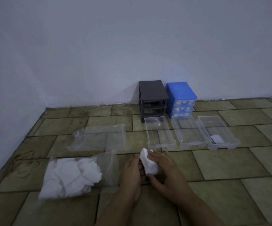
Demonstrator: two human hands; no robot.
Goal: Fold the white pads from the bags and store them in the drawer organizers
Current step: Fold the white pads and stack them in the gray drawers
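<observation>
While two bags (76, 173) lie nearby, three clear drawers (159, 132) wait.

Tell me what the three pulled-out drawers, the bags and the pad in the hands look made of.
Drawers: clear rigid plastic, glossy; the floor tiles show through them.
Bags: thin clear plastic film, wrinkled, with shiny creases.
Pad: soft white fibrous stuff, matte, probably cotton or tissue; it crumples between both hands.

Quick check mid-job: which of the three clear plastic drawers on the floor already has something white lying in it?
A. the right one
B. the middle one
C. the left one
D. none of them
A: the right clear plastic drawer holds a small white flat piece near its front; the other two look bare.
</observation>
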